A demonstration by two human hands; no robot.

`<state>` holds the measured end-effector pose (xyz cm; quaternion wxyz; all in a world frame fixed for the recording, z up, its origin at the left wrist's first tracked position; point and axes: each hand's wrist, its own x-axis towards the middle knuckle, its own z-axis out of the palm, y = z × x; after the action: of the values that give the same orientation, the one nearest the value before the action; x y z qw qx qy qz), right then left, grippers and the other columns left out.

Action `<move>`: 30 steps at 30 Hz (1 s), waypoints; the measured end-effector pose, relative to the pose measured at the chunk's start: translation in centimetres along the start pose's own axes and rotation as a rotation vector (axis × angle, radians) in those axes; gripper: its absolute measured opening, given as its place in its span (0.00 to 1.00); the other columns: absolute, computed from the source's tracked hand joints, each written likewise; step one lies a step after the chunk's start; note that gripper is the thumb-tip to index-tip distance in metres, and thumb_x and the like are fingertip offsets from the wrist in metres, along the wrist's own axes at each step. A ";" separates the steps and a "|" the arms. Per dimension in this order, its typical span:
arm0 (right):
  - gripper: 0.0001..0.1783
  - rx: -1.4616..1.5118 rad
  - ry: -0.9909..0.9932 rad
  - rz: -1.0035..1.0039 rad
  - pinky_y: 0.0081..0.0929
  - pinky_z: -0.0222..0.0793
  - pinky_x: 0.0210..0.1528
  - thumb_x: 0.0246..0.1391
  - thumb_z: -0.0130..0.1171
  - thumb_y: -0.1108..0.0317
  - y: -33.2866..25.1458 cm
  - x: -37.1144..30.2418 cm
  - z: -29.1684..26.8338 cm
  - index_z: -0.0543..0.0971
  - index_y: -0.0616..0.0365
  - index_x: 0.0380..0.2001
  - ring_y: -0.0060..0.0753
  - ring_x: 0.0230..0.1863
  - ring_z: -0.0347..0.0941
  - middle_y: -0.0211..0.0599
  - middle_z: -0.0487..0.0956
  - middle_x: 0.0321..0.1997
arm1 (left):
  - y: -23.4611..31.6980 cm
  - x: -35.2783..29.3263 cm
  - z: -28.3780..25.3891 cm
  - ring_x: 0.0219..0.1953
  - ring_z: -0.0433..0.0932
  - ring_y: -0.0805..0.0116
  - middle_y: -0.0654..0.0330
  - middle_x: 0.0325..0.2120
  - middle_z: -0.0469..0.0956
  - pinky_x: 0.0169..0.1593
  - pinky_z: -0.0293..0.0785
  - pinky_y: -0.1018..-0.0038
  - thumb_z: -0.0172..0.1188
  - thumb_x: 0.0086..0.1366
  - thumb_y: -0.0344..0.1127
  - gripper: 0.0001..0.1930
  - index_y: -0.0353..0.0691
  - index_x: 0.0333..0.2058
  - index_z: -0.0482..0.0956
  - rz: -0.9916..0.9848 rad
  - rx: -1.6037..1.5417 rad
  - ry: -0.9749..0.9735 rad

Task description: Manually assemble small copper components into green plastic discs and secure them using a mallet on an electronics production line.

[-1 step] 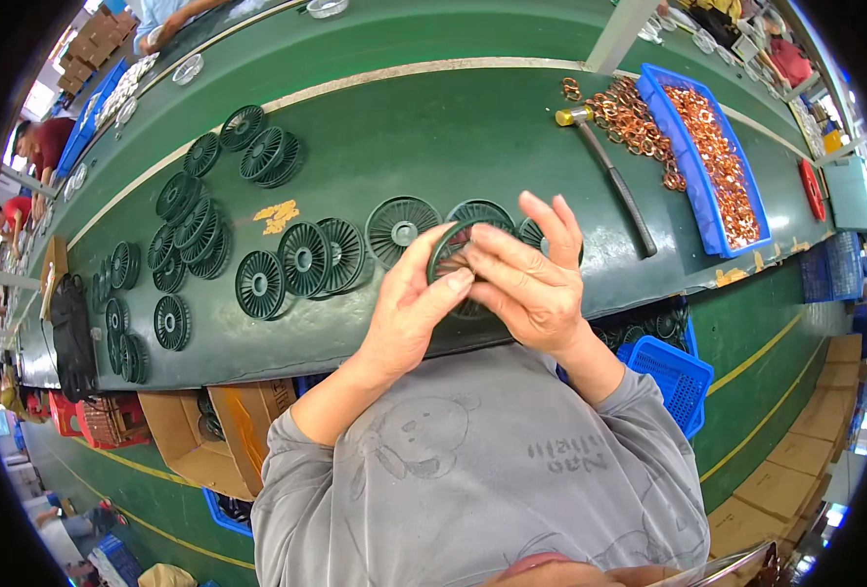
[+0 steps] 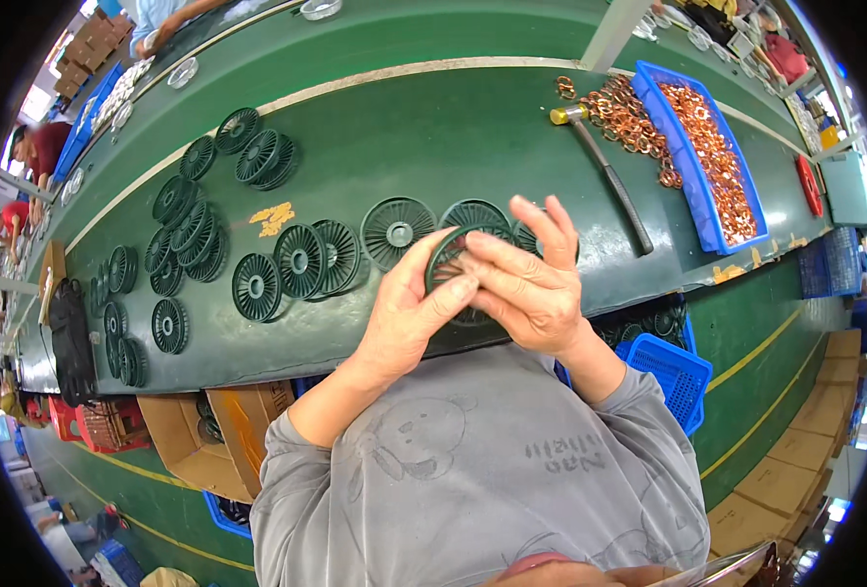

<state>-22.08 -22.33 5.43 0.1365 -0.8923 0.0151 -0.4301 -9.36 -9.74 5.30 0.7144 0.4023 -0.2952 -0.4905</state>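
A dark green spoked wheel (image 2: 441, 258) is tilted up between my hands over the near edge of the bench. My left hand (image 2: 404, 305) grips its left side, the thumb lying across the front. Bunched together, the fingers of my right hand (image 2: 531, 293) press at the wheel's middle, while two other fingers point up. Whatever lies under those fingertips is hidden. Just behind my hands stand more such wheels, among them one wheel (image 2: 397, 233) to the left and a partly covered wheel (image 2: 476, 214). Further left, another wheel (image 2: 301, 261) leans beside its neighbours.
A hammer (image 2: 609, 179) lies right of my hands, near a heap of copper-coloured rings (image 2: 621, 110) and a blue basket (image 2: 681, 152) full of them. Several stacked wheels (image 2: 194, 228) stand on the left of the green bench (image 2: 433, 117). An open carton (image 2: 184, 440) is below its edge.
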 end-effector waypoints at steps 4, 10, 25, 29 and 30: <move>0.13 0.350 -0.084 0.146 0.45 0.53 0.64 0.53 0.60 0.66 0.9 -1.2 -0.8 0.82 0.56 0.42 0.45 0.60 0.67 0.36 0.78 0.53 | -0.4 0.3 0.6 0.48 0.74 0.72 0.58 0.46 0.74 0.53 0.71 0.74 0.61 0.63 0.33 0.26 0.31 0.58 0.63 -0.083 0.052 -0.063; 0.15 0.742 -0.053 0.406 0.37 0.64 0.58 0.58 0.52 0.71 1.7 -2.8 -2.8 0.78 0.65 0.47 0.45 0.56 0.71 0.49 0.76 0.52 | -1.6 0.7 1.6 0.44 0.76 0.74 0.60 0.42 0.77 0.50 0.72 0.75 0.61 0.62 0.30 0.21 0.33 0.53 0.68 -0.010 0.274 -0.132; 0.16 -0.019 -0.005 0.083 0.32 0.70 0.33 0.35 0.70 0.71 3.3 -5.7 -8.8 0.79 0.57 0.32 0.38 0.31 0.73 0.34 0.76 0.34 | -3.9 4.8 7.0 0.41 0.75 0.74 0.60 0.39 0.74 0.44 0.74 0.77 0.55 0.67 0.35 0.20 0.34 0.54 0.64 -0.378 0.121 -0.114; 0.16 -0.110 0.055 0.093 0.29 0.69 0.27 0.35 0.71 0.72 3.7 -6.9 -9.1 0.79 0.58 0.31 0.35 0.26 0.73 0.33 0.77 0.28 | -4.8 5.3 7.4 0.42 0.76 0.72 0.58 0.40 0.73 0.44 0.76 0.74 0.52 0.69 0.37 0.19 0.34 0.53 0.63 -0.348 0.175 -0.135; 0.16 -0.106 0.055 0.097 0.29 0.69 0.27 0.35 0.71 0.72 3.7 -7.2 -9.1 0.79 0.58 0.31 0.35 0.26 0.73 0.33 0.77 0.28 | -4.9 5.4 7.4 0.42 0.76 0.71 0.57 0.40 0.73 0.45 0.77 0.71 0.50 0.70 0.39 0.18 0.34 0.53 0.63 -0.329 0.211 -0.156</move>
<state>-33.26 -26.93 4.38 0.1096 -0.8843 0.0848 -0.4459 -15.85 -17.89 4.90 0.5535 0.4783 -0.3296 -0.5968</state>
